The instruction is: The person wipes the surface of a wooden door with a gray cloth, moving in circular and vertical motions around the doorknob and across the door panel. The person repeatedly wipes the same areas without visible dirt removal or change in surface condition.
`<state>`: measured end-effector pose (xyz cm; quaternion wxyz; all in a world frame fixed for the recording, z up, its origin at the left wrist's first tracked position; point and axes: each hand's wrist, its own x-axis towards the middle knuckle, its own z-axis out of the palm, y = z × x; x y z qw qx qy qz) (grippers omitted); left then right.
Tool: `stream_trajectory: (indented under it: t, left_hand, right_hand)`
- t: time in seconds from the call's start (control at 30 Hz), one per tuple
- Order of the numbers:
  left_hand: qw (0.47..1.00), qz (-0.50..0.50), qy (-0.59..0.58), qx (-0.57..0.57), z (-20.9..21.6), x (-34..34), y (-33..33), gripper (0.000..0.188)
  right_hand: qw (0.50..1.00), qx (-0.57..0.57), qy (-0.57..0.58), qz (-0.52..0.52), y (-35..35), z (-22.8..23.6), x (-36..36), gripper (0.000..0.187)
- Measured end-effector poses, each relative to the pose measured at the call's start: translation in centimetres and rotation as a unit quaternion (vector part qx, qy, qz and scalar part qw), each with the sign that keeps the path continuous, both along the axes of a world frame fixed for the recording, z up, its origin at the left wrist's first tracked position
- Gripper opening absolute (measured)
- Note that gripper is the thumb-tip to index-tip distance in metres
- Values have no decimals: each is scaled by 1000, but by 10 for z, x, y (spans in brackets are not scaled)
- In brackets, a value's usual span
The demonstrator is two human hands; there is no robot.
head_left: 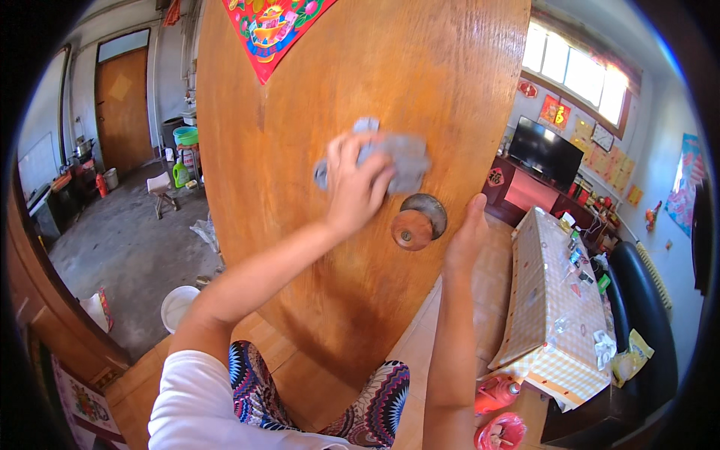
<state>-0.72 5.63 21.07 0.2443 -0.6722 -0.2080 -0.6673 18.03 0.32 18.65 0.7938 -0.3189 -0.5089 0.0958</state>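
A wooden door [292, 142] filled the middle of the scene, its face toward a person in a white top [195, 386] and patterned trousers [375, 401]. Past the door's right edge stood a long counter under a checkered cover [559, 319], small items scattered over its top, with a black television [545, 152] beyond its far end. A red decoration [266, 34] pointed downward on the door's upper left part. A gray cloth [411, 160], blurred, lay against the door's face, well in from both side edges and just above and left of the knob. The person's left hand [356, 176] had hold of it, the fingers bent and bunched over the fabric. The right hand [466, 232] rested at the door's right edge; how far its fingers were closed could not be told. Between the hands, nearer the right, sat a round wooden knob [412, 229] on a dark base.
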Motion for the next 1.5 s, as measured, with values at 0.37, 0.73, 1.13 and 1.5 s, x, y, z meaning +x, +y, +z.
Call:
stream_trajectory:
  t: [0.37, 0.73, 1.13, 1.5]
  left_hand:
    - [991, 24, -26, 130, 113, 28, 5, 14]
    - [987, 9, -88, 131, 201, 25, 8, 20]
    - [979, -12, 164, 119, 87, 4, -14, 26]
    - [995, -34, 9, 99, 147, 53, -18, 24]
  right_hand:
    - [999, 29, -14, 3, -1, 5, -9, 53]
    - [1000, -14, -15, 10, -1, -1, -3, 53]
    - [1000, 2, -6, 25, -5, 1, -7, 50]
    - [1000, 4, -25, 11, 0, 1, -5, 50]
